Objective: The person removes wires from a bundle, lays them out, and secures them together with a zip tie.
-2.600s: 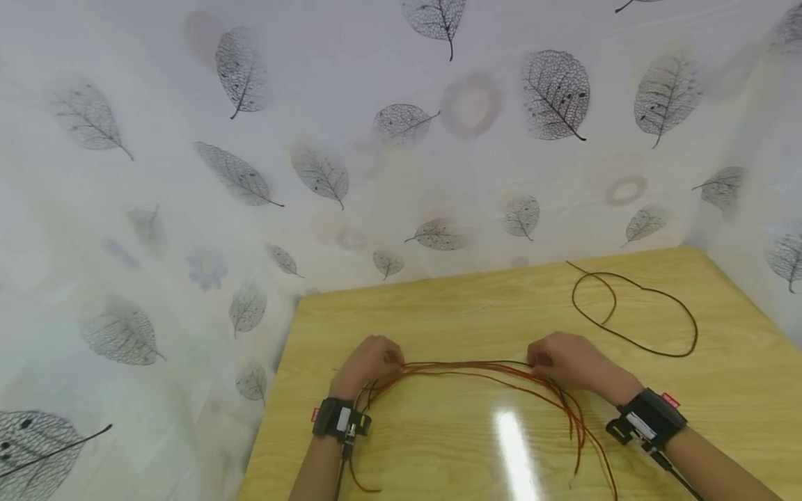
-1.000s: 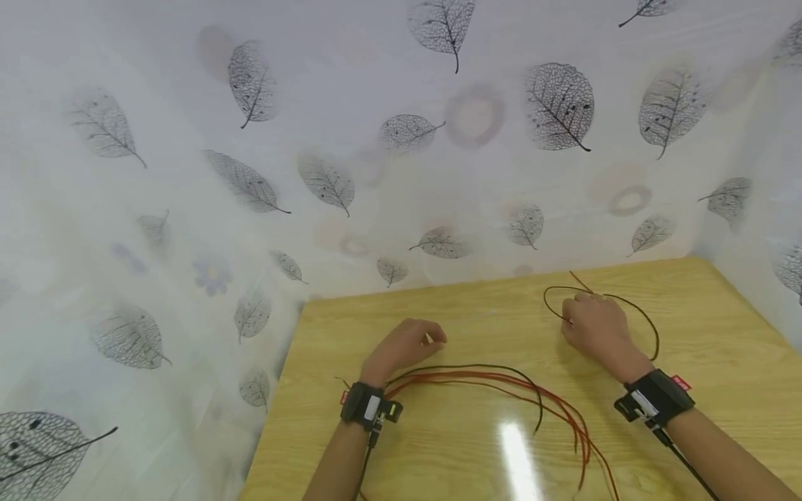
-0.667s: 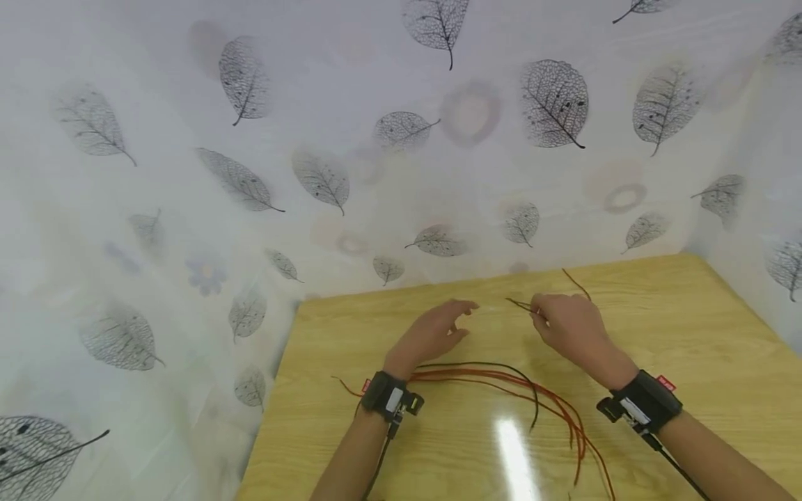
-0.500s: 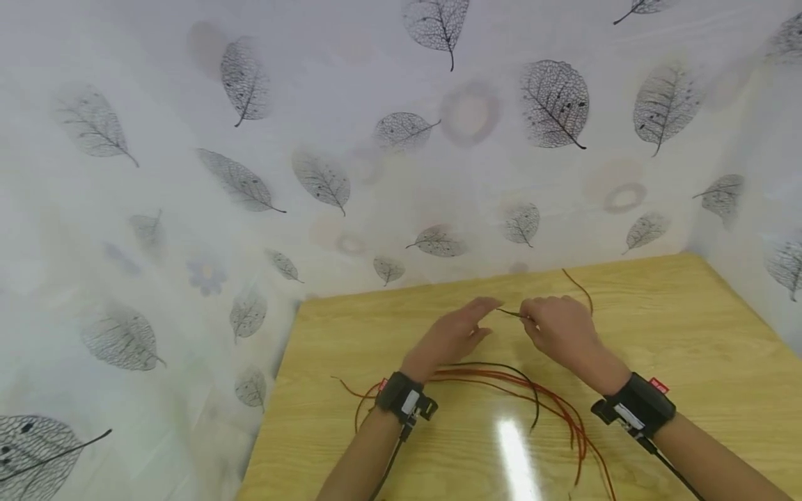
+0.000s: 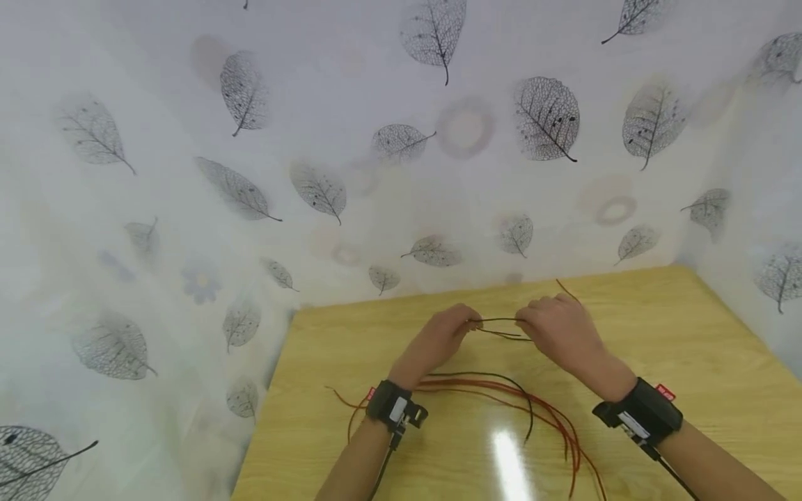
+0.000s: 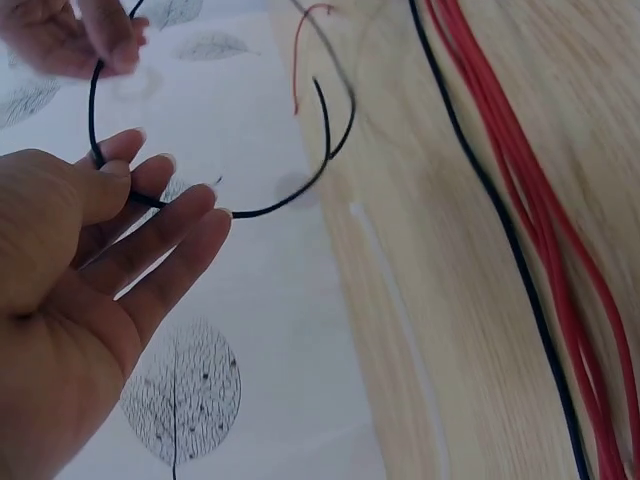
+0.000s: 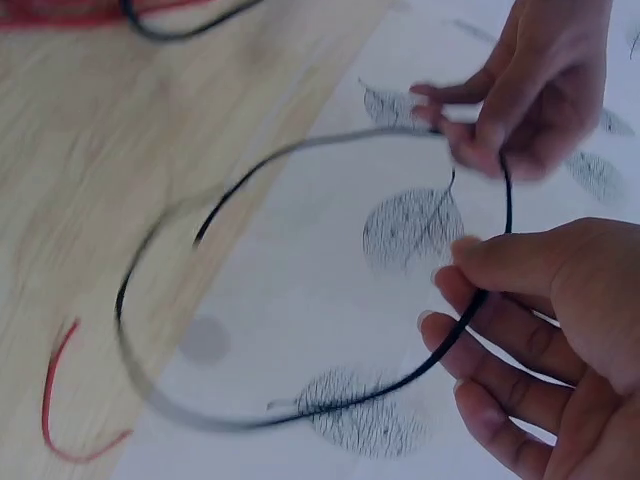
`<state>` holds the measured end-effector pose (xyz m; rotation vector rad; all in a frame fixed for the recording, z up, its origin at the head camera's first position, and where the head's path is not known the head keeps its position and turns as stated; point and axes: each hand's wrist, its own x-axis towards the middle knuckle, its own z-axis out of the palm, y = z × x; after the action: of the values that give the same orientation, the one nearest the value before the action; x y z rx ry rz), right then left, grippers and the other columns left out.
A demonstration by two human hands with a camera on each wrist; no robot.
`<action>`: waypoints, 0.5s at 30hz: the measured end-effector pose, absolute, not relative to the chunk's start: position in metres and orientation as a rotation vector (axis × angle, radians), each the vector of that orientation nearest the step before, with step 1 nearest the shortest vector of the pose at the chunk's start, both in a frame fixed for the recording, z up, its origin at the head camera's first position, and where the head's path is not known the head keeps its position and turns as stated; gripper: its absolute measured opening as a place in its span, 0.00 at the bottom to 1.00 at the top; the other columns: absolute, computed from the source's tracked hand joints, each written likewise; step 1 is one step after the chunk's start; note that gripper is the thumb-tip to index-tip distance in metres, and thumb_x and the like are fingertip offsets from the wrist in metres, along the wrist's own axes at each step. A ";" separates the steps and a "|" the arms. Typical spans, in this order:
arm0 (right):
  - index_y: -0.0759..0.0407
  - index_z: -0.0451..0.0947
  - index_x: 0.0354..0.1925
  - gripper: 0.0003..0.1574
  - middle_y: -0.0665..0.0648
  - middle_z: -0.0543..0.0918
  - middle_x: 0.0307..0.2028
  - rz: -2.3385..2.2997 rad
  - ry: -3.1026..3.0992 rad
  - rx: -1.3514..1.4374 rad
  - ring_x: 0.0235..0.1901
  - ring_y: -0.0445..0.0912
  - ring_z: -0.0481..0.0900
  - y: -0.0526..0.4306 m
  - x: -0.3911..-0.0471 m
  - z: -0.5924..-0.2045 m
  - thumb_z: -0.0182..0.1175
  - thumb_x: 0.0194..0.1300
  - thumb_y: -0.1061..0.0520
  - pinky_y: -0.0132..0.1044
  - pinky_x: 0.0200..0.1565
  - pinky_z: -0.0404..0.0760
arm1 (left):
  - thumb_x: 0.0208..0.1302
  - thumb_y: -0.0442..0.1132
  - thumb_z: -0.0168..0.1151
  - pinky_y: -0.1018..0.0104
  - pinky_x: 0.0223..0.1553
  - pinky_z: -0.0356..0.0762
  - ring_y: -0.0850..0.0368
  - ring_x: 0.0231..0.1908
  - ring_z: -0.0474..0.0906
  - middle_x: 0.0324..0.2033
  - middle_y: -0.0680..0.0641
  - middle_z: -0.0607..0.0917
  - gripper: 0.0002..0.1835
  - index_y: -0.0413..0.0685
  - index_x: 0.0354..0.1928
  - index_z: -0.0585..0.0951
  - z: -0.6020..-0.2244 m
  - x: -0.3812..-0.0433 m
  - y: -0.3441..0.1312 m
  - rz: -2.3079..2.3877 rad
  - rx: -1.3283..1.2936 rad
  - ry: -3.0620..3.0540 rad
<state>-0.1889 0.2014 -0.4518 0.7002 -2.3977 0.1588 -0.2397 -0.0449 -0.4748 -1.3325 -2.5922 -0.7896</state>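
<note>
My left hand [image 5: 435, 344] and right hand [image 5: 564, 334] are raised over the rear of the table, both pinching one thin black wire [image 5: 499, 319]. In the left wrist view the wire [image 6: 265, 210] passes between the left thumb and fingers, then bends back in a loose curve. The right wrist view shows the right hand [image 7: 560, 330] with thumb and fingers on the same wire [image 7: 465, 320], which hangs in a wide loop. Below the hands lies a bundle of red wires [image 5: 476, 383], with another black wire [image 5: 529, 400] alongside it.
A short curved red wire [image 5: 567, 289] lies at the back of the wood-patterned table [image 5: 677, 362], behind the right hand. Leaf-print sheeting [image 5: 351, 104] rises along the rear and both sides. Each wrist wears a black strap with a camera and cable.
Both hands have let go of the bundle. The right hand picked up the looped black wire from the back right and brought it left; the left hand came over and now pinches it too.
</note>
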 end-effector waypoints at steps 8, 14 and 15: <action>0.57 0.89 0.31 0.11 0.55 0.87 0.23 0.155 -2.331 0.627 0.23 0.51 0.83 0.242 -0.193 -0.430 0.73 0.46 0.54 0.50 0.34 0.82 | 0.71 0.37 0.58 0.70 0.40 0.79 0.65 0.40 0.77 0.43 0.55 0.84 0.09 0.51 0.49 0.83 -0.452 -0.247 -0.086 -0.780 -1.135 -2.606; 0.57 0.90 0.32 0.13 0.54 0.85 0.22 0.147 -2.359 0.636 0.20 0.49 0.80 0.251 -0.193 -0.429 0.74 0.46 0.53 0.50 0.31 0.81 | 0.69 0.40 0.61 0.63 0.42 0.78 0.64 0.32 0.75 0.37 0.56 0.85 0.07 0.51 0.44 0.85 -0.446 -0.248 -0.116 -0.701 -1.091 -2.568; 0.57 0.90 0.32 0.13 0.54 0.85 0.21 0.141 -2.362 0.642 0.19 0.48 0.79 0.252 -0.193 -0.430 0.74 0.45 0.53 0.49 0.30 0.81 | 0.69 0.40 0.60 0.61 0.47 0.77 0.64 0.32 0.75 0.37 0.57 0.85 0.07 0.52 0.43 0.85 -0.447 -0.249 -0.122 -0.709 -1.079 -2.576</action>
<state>-0.1930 0.2522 -0.4298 0.6425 -2.3617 0.1408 -0.2488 -0.1219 -0.4471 -1.0786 -2.5755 -0.7087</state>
